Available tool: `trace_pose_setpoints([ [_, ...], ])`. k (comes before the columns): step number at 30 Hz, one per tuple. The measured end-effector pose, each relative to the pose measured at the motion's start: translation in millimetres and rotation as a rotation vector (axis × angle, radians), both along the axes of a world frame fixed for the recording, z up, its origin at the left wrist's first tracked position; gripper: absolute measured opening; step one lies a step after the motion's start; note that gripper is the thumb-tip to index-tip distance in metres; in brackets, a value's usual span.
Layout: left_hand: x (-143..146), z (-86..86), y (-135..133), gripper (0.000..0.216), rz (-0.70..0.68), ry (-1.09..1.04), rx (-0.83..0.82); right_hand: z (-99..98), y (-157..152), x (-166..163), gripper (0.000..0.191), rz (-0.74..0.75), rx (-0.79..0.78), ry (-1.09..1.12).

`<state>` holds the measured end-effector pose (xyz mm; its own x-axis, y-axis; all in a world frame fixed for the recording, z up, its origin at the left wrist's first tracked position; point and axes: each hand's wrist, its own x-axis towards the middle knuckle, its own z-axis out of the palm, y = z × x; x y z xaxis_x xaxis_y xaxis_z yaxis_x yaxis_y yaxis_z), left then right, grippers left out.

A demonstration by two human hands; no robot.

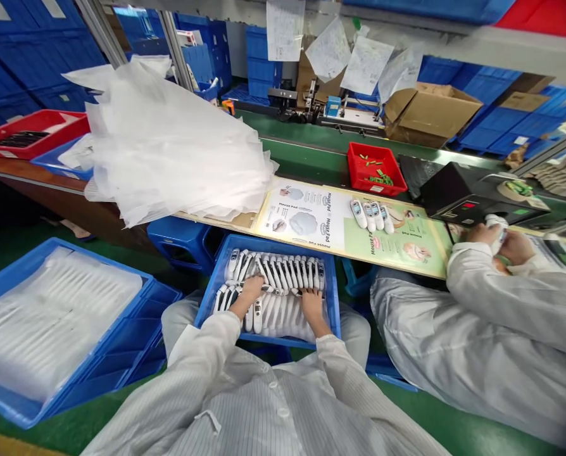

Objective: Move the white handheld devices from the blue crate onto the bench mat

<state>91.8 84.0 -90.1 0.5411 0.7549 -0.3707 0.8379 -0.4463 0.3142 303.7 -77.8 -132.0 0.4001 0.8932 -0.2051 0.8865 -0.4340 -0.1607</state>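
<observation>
While I watch from the head camera, my left hand and right hand rest palm-down inside a blue plastic crate, on rows of white handheld devices packed closely side by side. The fingers lie among the devices, and I cannot tell whether either hand is gripping one. To the left, a second blue crate holds plastic-sleeved items. Beyond my hands, a printed mouse pad sheet lies on the surface, with three more devices on it, beside a heap of translucent plastic bags. To the right, a co-worker's hands clasp a white item.
</observation>
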Motion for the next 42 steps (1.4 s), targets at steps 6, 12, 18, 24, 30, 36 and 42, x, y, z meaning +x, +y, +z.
trace_pose_setpoints([
  [6,-38.0,13.3,-40.4,0.034,0.425,-0.575,-0.302,18.2,-23.6,18.4,0.044,-0.237,-0.002,0.168],
  [12,-44.9,21.8,-111.5,0.044,0.907,-0.954,-0.501,23.3,-54.6,0.1,0.053,-0.544,0.232,0.912],
  [18,-44.9,83.2,-121.5,0.031,0.506,-0.981,-0.255,67.7,-49.9,-54.0,0.078,-0.581,0.468,1.122],
  [24,-6.2,146.3,-64.0,0.036,0.302,-0.993,-0.089,147.6,2.0,-38.3,0.078,-0.447,0.712,1.083],
  [30,83.3,175.1,44.5,0.042,0.069,-0.950,0.176,187.2,82.1,20.2,0.063,-0.317,0.887,0.830],
  [36,162.6,164.4,102.9,0.053,-0.015,-0.617,0.227,197.3,141.7,74.0,0.051,-0.375,0.654,0.378],
  [42,191.9,171.1,116.8,0.046,0.082,-0.513,0.240,213.3,196.3,76.9,0.060,-0.489,0.556,0.252],
])
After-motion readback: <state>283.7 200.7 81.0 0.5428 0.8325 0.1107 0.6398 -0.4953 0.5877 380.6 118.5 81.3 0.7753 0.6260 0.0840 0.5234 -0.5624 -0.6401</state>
